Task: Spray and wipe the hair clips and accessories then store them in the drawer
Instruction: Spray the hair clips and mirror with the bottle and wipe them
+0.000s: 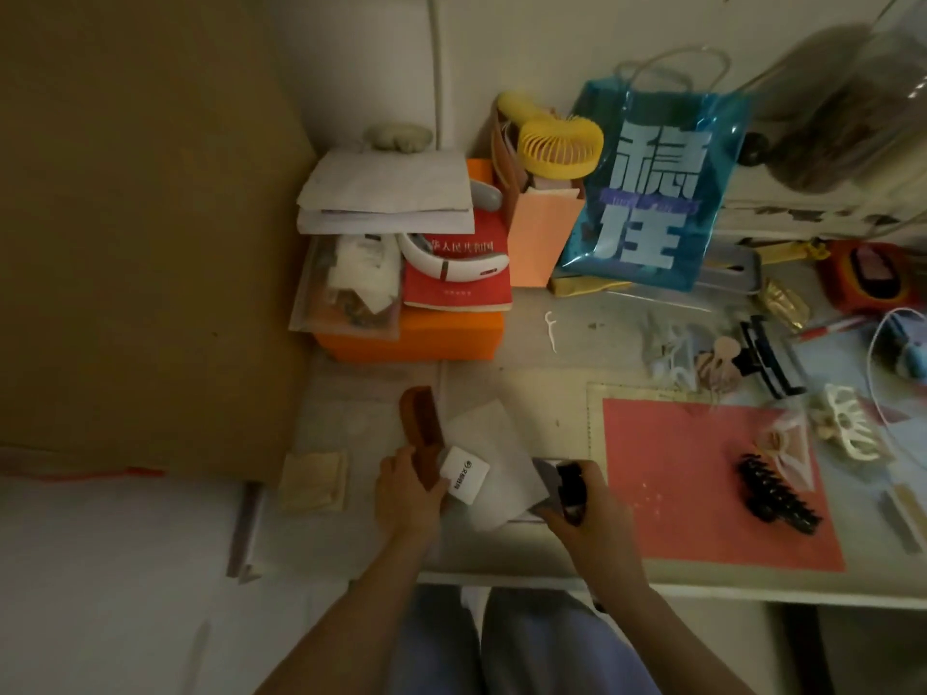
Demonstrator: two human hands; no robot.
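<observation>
We see a brown wooden comb (pixel 419 433) upright in the left hand (pixel 406 486), a black clip (pixel 572 489) in the right hand (pixel 584 514), another black claw clip (pixel 775 494) lying on the pink mat (pixel 702 494).

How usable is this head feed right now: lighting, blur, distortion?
Head view: dim and warm overall, corners darkest; wide-angle bending curves the desk edge; top-right clutter is smeared, the blue bag stays readable; the left hand with the brown comb and the right hand with a dark object are soft but distinguishable.
</observation>
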